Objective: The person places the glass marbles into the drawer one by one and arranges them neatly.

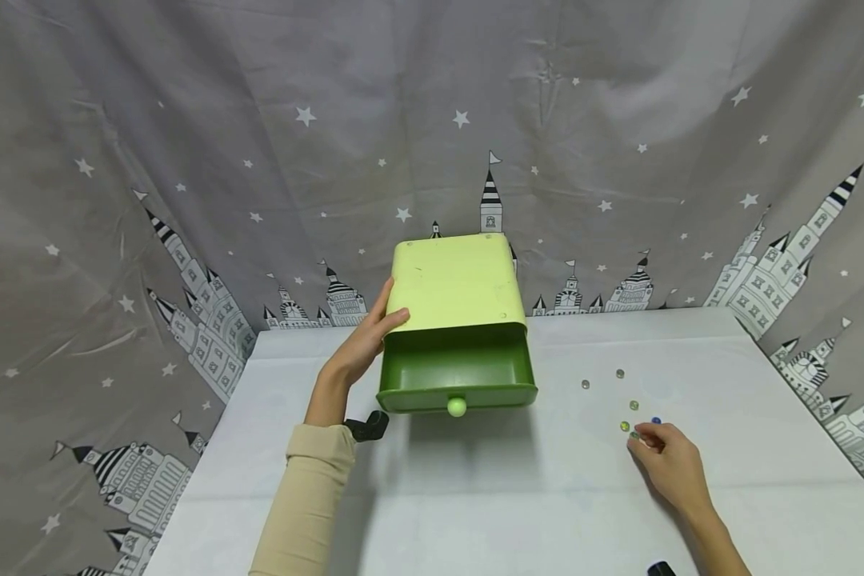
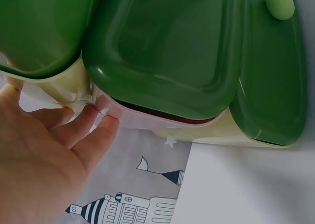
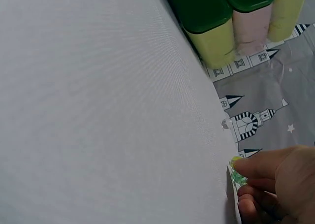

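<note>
A stacked drawer box point(image 1: 455, 280) with a pale yellow top stands at the back of the table. Its top green drawer point(image 1: 457, 398) is pulled out and has a round light-green knob. My left hand point(image 1: 363, 340) rests against the box's left side, with fingers spread along the yellow and pink tiers point(image 2: 147, 119) in the left wrist view. Over the table at right, my right hand point(image 1: 671, 464) pinches a green glass marble point(image 3: 238, 177) between thumb and fingertips. A yellowish marble point(image 1: 625, 426) and a blue marble point(image 1: 657, 420) lie close by its fingers.
Several more glass marbles lie farther back on the white table point(image 1: 562, 512), one clear marble point(image 1: 586, 384) being nearest the box. A grey curtain point(image 1: 331, 200) printed with castles and stars hangs behind and beside the table.
</note>
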Motion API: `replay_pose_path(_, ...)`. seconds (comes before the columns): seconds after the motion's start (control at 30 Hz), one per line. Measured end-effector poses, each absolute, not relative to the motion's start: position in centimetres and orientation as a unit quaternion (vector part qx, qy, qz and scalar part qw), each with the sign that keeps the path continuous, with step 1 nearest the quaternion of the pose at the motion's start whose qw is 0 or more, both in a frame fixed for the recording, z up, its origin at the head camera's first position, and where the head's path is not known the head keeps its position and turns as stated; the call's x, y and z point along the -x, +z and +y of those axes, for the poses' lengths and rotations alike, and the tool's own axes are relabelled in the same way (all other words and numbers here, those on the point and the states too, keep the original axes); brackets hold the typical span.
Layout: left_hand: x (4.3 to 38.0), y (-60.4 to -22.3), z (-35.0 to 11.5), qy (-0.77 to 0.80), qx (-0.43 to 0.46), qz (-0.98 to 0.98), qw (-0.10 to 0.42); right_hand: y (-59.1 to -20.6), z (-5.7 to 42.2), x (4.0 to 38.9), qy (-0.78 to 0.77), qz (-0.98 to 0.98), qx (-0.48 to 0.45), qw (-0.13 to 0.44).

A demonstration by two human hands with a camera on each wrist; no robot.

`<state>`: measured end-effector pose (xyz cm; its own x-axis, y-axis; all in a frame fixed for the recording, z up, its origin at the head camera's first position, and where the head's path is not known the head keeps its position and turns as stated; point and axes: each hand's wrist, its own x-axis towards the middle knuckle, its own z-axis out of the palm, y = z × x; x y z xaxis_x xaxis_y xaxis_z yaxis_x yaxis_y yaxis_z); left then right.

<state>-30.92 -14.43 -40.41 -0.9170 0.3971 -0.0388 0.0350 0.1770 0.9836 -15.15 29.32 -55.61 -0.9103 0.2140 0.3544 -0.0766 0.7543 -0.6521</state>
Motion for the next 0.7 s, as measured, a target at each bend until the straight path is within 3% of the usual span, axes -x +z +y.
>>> replay_pose_path(0.7, 30.94, -40.58, -14.41, 0.629, -0.152, 0.750, 0.139, -56.07, 29.36, 15.16, 0.339, -0.916, 0.044, 0.209)
